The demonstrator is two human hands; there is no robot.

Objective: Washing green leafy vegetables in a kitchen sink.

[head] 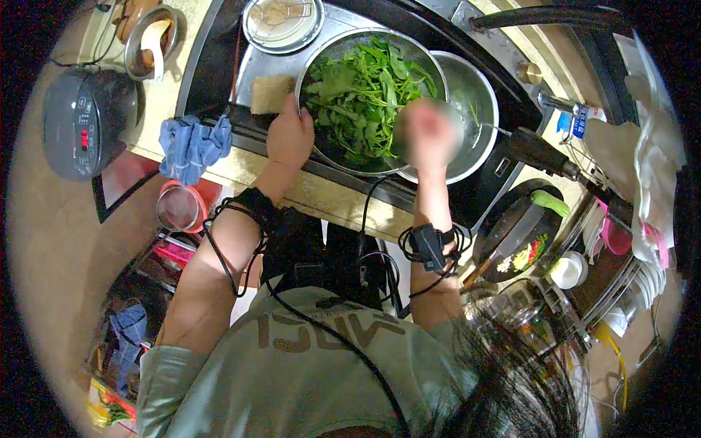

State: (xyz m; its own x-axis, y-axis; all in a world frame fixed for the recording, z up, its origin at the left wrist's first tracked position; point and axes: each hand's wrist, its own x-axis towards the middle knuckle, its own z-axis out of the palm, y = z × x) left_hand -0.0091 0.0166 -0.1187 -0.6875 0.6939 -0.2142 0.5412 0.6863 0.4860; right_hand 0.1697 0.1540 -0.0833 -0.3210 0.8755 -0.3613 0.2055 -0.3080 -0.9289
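Leafy greens fill a large round basin or colander in the sink. My left hand grips its left rim, thumb on the edge, beside a tan sponge. At the basin's right side is my right hand, over the edge of the greens; a blur covers its fingers, so I cannot tell what they hold. Partly under the basin, to the right, sits a metal bowl with a few green bits inside. A black faucet or sprayer points towards this bowl from the right.
A blue cloth hangs at the counter's edge, near a dark rice cooker. Stacked dishes stand at the sink's back. On the right are a cleaver on a dark board with chopped garlic and peppers, a green gourd, and racked plates.
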